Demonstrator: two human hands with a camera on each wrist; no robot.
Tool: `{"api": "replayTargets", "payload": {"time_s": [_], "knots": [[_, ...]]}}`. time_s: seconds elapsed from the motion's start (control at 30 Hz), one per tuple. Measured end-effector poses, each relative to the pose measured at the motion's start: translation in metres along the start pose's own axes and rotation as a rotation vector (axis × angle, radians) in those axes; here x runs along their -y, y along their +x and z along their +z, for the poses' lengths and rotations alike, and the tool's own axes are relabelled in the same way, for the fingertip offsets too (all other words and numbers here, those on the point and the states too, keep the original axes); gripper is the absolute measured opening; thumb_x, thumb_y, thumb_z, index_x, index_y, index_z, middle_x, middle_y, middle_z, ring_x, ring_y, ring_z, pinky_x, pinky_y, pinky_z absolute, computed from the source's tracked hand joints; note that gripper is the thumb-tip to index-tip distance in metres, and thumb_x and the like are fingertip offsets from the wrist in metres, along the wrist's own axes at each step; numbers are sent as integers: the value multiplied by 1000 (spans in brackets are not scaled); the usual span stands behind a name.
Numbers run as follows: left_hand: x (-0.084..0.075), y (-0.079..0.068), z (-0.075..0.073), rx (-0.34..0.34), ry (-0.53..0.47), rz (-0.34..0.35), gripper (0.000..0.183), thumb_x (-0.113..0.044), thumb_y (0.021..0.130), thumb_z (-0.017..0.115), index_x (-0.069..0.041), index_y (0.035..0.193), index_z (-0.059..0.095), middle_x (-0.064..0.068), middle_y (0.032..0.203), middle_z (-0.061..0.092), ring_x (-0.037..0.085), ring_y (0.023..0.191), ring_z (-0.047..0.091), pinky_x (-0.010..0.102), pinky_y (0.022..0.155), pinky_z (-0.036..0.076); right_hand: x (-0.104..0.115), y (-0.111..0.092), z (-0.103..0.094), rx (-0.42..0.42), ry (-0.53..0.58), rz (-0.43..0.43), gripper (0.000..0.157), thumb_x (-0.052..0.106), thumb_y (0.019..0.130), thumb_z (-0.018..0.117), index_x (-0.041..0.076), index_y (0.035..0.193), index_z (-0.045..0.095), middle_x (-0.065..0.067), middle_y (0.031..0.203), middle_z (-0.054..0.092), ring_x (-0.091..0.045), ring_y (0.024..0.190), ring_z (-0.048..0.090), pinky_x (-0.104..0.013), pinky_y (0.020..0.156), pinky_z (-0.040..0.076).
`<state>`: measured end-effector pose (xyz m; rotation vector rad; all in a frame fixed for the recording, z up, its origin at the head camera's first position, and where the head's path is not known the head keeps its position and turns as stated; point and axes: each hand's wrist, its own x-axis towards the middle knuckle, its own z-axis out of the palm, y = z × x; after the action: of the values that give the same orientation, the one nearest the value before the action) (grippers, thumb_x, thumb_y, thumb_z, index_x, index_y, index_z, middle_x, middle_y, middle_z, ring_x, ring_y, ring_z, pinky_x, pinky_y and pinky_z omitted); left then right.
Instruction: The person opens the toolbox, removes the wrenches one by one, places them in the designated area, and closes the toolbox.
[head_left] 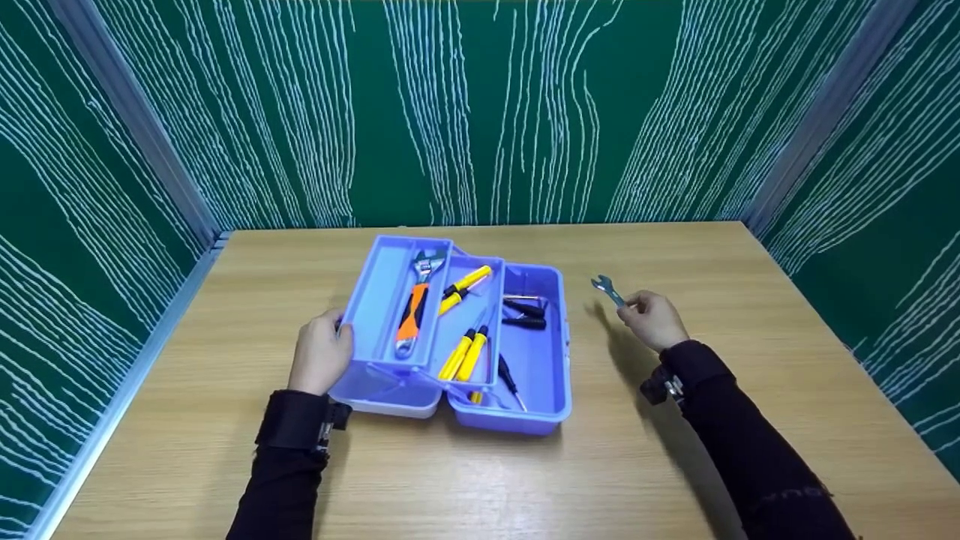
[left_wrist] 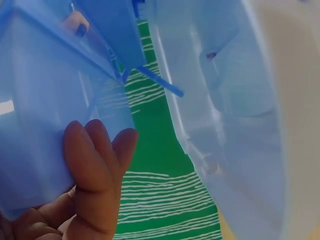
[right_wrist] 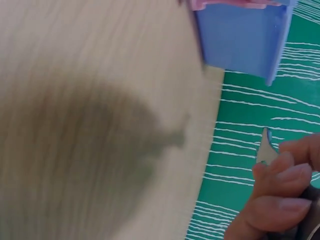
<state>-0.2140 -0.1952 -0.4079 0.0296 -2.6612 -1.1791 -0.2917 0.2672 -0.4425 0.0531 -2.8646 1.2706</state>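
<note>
Purple plastic toolbox [head_left: 510, 421] stands open on the table [head_left: 510, 487]. Inside lie a big orange wrench [head_left: 412, 311], yellow screwdrivers [head_left: 471, 356] and black-handled tools [head_left: 525, 323]. The left hand [head_left: 319, 352] curls around the toolbox's left edge. To the right of it, the right hand [head_left: 655, 321] pinches a small wrench [head_left: 607, 288] in the air. Work looks well along: only that wrench seems left out, and the trays are not folded shut yet.
</note>
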Motion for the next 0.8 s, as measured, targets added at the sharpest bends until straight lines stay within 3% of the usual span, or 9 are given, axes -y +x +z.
{"api": "replayTargets", "payload": {"time_s": [0.17, 0.33, 0.47, 0.6, 0.7, 0.8], "knots": [[0, 0, 1, -3, -5, 6, 38, -1, 95, 44, 15, 127, 55, 32, 114, 65, 26, 69, 60, 42, 73, 52, -5, 3, 2, 48, -60, 68, 32, 10, 93, 52, -13, 115, 57, -9, 87, 52, -15, 69, 44, -24, 58, 39], [1, 0, 1, -6, -8, 9, 37, -1, 95, 44, 14, 126, 57, 31, 112, 67, 22, 65, 58, 37, 68, 51, -7, 3, 5, 104, -100, 151, 33, 13, 96, 50, -12, 116, 54, -20, 103, 56, -26, 88, 52, -31, 72, 45], [1, 0, 1, -3, -11, 1, 37, -1, 95, 44, 14, 126, 57, 31, 109, 67, 18, 59, 53, 31, 62, 47, -7, 3, 7, 112, -115, 164, 36, 15, 94, 52, -13, 117, 55, -28, 115, 57, -31, 96, 54, -34, 79, 47], [-1, -1, 1, -22, 11, 16, 36, 0, 94, 44, 14, 124, 59, 30, 106, 68, 23, 64, 55, 35, 65, 48, -7, 2, 7, 99, -126, 146, 37, 14, 93, 54, -15, 117, 58, -32, 119, 58, -35, 99, 57, -39, 83, 50], [-1, -2, 2, -39, 18, 22, 36, 0, 93, 45, 13, 122, 61, 29, 107, 68, 30, 78, 62, 44, 76, 52, -6, 0, 8, 95, -144, 139, 34, 14, 93, 55, -13, 113, 62, -30, 113, 63, -33, 92, 62, -38, 80, 52], [0, -2, 2, -37, 6, 10, 36, 0, 94, 45, 14, 123, 60, 30, 111, 67, 34, 89, 65, 49, 84, 52, -6, -2, 8, 115, -146, 141, 28, 13, 92, 56, -11, 104, 65, -25, 98, 67, -24, 74, 63, -32, 66, 52]]}}
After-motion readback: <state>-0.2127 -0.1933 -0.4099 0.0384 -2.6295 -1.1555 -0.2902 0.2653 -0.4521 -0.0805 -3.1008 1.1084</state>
